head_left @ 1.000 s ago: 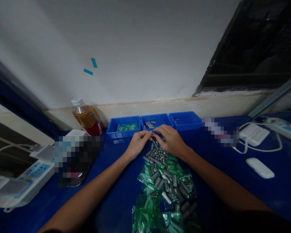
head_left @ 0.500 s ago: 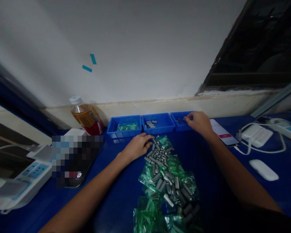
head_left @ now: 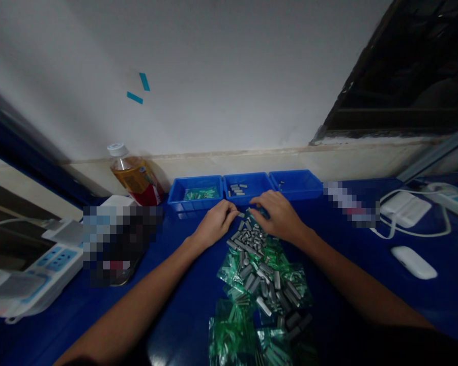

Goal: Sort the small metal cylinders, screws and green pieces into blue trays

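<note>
A heap of small grey metal cylindrical pins (head_left: pixel 248 246) lies on the blue table, partly on green plastic bags (head_left: pixel 232 335). At the heap's far left edge, my left hand (head_left: pixel 213 222) is closed, thumb and forefinger pinching a small metal pin (head_left: pixel 241 214). My right hand (head_left: pixel 278 216) hovers over the far right side of the heap, its thumb and fingers apart. Behind the hands stand three blue trays. The left tray (head_left: pixel 193 206) holds a green bag, the middle tray (head_left: pixel 257 195) several pins, and the right tray (head_left: pixel 301 190) a few tiny pieces.
A drink bottle (head_left: pixel 137 178) stands at the back left by a power strip (head_left: pixel 49 269) and a blurred dark phone (head_left: pixel 127 269). To the right are a blurred phone (head_left: pixel 349 203), a white charger (head_left: pixel 406 209) with cable, and a white rounded case (head_left: pixel 414 263). A wall rises behind.
My right hand has come from the right tray leftward to the heap, and its fingers have parted. My left fingers have closed on a pin. The view has shifted slightly.
</note>
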Available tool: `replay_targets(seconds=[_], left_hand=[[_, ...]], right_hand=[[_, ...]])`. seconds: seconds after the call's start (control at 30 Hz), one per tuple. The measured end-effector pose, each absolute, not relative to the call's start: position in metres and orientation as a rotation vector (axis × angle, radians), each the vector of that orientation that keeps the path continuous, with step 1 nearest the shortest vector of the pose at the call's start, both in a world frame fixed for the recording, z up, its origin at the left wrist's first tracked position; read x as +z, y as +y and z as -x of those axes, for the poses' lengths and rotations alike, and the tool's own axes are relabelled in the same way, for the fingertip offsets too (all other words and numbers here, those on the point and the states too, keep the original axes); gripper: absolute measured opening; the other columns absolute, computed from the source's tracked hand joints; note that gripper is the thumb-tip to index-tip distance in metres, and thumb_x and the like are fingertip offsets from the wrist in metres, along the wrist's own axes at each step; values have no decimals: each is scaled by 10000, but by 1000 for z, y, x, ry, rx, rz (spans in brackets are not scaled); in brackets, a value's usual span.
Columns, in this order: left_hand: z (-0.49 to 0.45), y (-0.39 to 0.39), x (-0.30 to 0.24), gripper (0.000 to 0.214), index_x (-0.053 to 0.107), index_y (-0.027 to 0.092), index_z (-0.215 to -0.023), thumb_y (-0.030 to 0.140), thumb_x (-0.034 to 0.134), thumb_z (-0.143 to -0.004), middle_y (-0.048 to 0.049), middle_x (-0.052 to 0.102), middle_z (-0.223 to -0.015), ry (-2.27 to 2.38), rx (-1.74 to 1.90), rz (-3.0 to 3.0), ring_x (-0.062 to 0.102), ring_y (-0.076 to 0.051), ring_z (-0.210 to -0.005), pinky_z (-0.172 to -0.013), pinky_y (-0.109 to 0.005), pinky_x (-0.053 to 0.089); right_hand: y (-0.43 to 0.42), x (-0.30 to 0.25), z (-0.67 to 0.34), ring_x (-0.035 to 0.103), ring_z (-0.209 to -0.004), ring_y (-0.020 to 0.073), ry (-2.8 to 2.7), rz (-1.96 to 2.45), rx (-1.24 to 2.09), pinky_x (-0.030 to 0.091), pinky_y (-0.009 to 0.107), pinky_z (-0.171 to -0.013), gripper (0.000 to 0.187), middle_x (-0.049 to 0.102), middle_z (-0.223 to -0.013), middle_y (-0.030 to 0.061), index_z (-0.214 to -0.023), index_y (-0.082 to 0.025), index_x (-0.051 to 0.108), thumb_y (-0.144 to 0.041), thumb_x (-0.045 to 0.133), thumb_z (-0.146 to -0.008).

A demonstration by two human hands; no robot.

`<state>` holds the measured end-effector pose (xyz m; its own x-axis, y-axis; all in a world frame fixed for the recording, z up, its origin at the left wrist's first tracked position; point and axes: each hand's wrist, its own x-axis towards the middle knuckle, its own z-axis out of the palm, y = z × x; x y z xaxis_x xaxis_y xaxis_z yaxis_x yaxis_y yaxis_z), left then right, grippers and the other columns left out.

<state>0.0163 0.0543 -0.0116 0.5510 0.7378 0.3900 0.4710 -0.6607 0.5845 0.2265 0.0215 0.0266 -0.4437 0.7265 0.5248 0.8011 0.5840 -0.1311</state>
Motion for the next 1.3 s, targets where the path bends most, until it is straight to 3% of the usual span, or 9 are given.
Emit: replay_targets(seconds=[0.1, 0.3, 0.47, 0.57, 0.73, 0.83, 1.03, 1.13, 1.3], left_hand=[[-16, 53, -10, 192, 515, 161, -874, 292, 393, -943, -32, 553, -815, 979, 928, -2344, 534, -153, -758, -718, -272, 423], [-16, 51, -9, 213, 524, 161, -820, 287, 398, -937, -14, 556, -762, 969, 962, -2322, 533, -141, -711, -679, -256, 414], [-15, 45, -6, 209, 509, 173, -1085, 282, 473, -910, -10, 601, -861, 900, 954, -2304, 546, -117, -677, -638, -227, 426], [-15, 43, -5, 177, 534, 178, -1048, 274, 472, -913, -10, 610, -859, 883, 949, -2341, 561, -120, -709, -658, -225, 432], [-15, 47, -5, 194, 562, 169, -998, 311, 451, -926, -2, 604, -772, 953, 949, -2335, 560, -124, -663, -654, -234, 440], [-21, 50, -4, 228, 566, 168, -1041, 314, 425, -937, -21, 621, -831, 968, 921, -2359, 578, -139, -715, -705, -255, 462], [-51, 50, 0, 243, 590, 175, -1087, 178, 436, -900, -89, 582, -1071, 996, 612, -2641, 551, -207, -1026, -931, -326, 434], [-63, 50, 3, 329, 603, 168, -1078, 44, 460, -809, -105, 573, -1040, 1088, 453, -2692, 555, -227, -1008, -905, -331, 446], [-59, 51, 4, 318, 620, 139, -991, 2, 455, -757, -114, 584, -943, 1158, 418, -2682, 588, -239, -901, -822, -343, 466]], right_hand=[[11, 19, -204, 526, -873, 234, -2435, 1173, -148, 356, 351, -746, 245, 625, -927, 84, -1034, -149, 565, -305, 553, -846], [12, 13, -200, 518, -796, 205, -2379, 1228, -173, 327, 335, -712, 134, 624, -852, 68, -948, -152, 567, -225, 474, -886], [15, 14, -202, 536, -793, 189, -2277, 1237, -58, 338, 324, -712, 171, 640, -827, 57, -895, -163, 581, -212, 418, -918], [14, 13, -202, 535, -774, 186, -2282, 1230, -18, 345, 322, -707, 207, 634, -801, 55, -865, -171, 584, -203, 390, -927], [14, 15, -201, 548, -801, 189, -2216, 1206, 35, 376, 319, -738, 139, 625, -827, 57, -938, -164, 571, -267, 489, -893], [22, 23, -208, 555, -797, 190, -2215, 1202, 6, 386, 318, -741, 118, 620, -798, 53, -870, -172, 581, -238, 484, -882], [68, 52, -233, 574, -807, 193, -2082, 1541, -58, 417, 299, -737, 134, 645, -844, 82, -846, -152, 616, -206, 495, -830], [91, 57, -235, 593, -864, 205, -2181, 1774, -25, 418, 286, -749, 172, 675, -929, 110, -915, -135, 644, -196, 520, -812], [117, 49, -222, 643, -742, 205, -2356, 1885, 186, 422, 244, -628, 107, 718, -796, 99, -786, -149, 705, -149, 638, -703]])
